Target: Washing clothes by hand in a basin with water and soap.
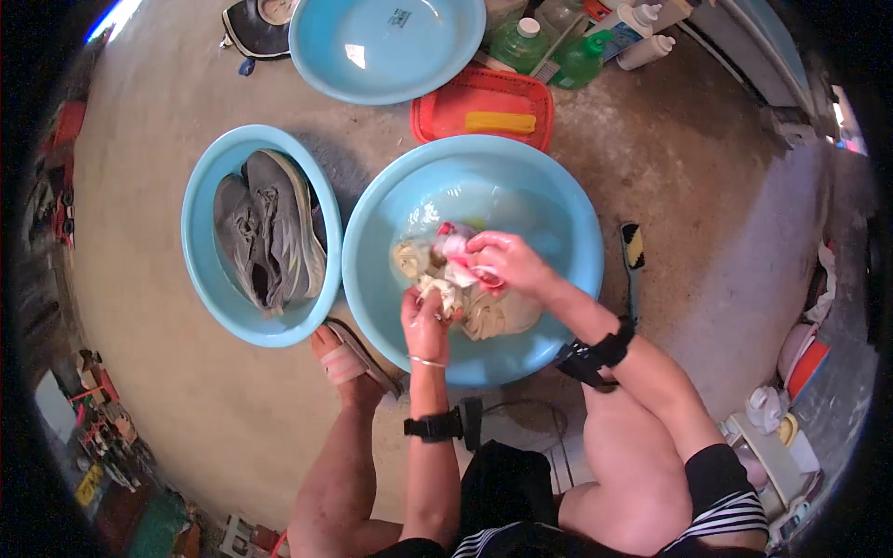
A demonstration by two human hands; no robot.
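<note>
Over the large blue basin [566, 209], which holds water, both my hands work at wet cloth. My right hand [507, 263] is closed on a bunched pink and white cloth [453, 249]. Lower and to the left, my left hand [425, 321] pinches a crumpled cream cloth [442, 292] close against the pink one. More beige cloth [493, 314] lies in the basin below my right hand. The exact kind of these garments cannot be made out. My fingertips are partly hidden by the folds.
A smaller blue basin [200, 279] with grey shoes [270, 228] stands to the left. Behind are another blue basin [372, 82] and a red tray [437, 116] with a yellow bar [500, 123]. Bottles [581, 63] stand far right; a brush [633, 265] lies right of my basin.
</note>
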